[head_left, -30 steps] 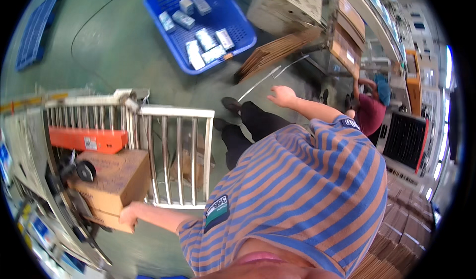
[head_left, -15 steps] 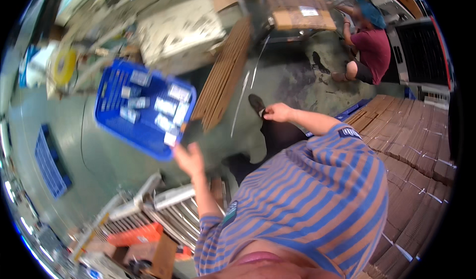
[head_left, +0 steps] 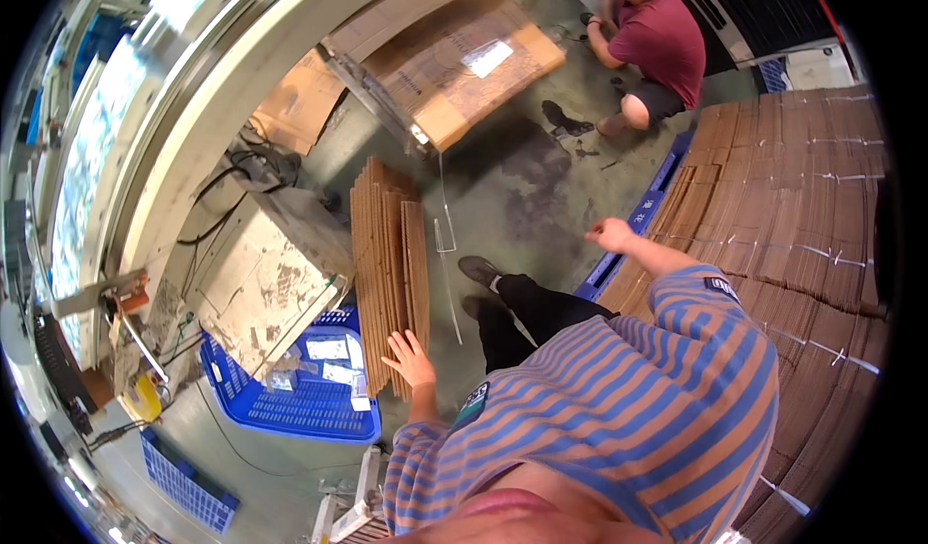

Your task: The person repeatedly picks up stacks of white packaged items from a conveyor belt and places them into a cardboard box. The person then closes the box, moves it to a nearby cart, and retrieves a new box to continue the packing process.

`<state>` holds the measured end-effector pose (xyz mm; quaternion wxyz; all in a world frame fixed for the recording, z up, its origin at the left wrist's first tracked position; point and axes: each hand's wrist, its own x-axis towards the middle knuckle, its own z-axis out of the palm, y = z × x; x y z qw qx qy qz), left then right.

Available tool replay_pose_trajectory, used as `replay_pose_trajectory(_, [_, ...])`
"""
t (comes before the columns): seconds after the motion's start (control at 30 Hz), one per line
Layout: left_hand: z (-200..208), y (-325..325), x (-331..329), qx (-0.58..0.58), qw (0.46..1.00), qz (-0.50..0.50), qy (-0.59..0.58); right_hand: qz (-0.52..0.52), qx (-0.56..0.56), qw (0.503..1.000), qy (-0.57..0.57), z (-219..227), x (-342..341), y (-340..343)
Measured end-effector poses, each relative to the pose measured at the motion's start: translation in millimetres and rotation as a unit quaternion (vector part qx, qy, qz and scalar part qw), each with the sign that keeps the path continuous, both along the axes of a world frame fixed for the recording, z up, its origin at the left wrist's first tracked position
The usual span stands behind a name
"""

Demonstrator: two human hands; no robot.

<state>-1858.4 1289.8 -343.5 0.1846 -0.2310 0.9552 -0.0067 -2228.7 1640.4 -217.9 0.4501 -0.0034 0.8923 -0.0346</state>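
Note:
My left hand is open with fingers spread, over the near end of a bundle of flattened cardboard boxes; whether it touches them I cannot tell. The bundle stands on edge on the floor. Beside it, a blue plastic basket holds several small white packages, partly hidden under a stained white machine cover. My right hand is out to the right, empty, its fingers loosely bent and apart, near the blue pallet under the strapped cardboard.
Strapped stacks of flat cardboard fill the right side. A co-worker in a maroon shirt crouches at the far right. A large cardboard box stands ahead. A blue crate lies at lower left.
The view has swung left and forward. My left hand has gone from beside the basket to the cardboard bundle. My right hand has moved outward toward the pallet.

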Motion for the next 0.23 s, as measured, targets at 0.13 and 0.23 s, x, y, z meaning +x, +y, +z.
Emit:
replay_pose_trajectory(0.13, [3,-7,1,0.001,0.996,-0.084,0.019,0.045,-0.090,0.992,-0.072,14,25,-23])
replay_pose_trajectory(0.23, [-29,-9,6,0.049,0.997,-0.057,0.011,0.033,-0.100,0.991,-0.086,25,34,-21])
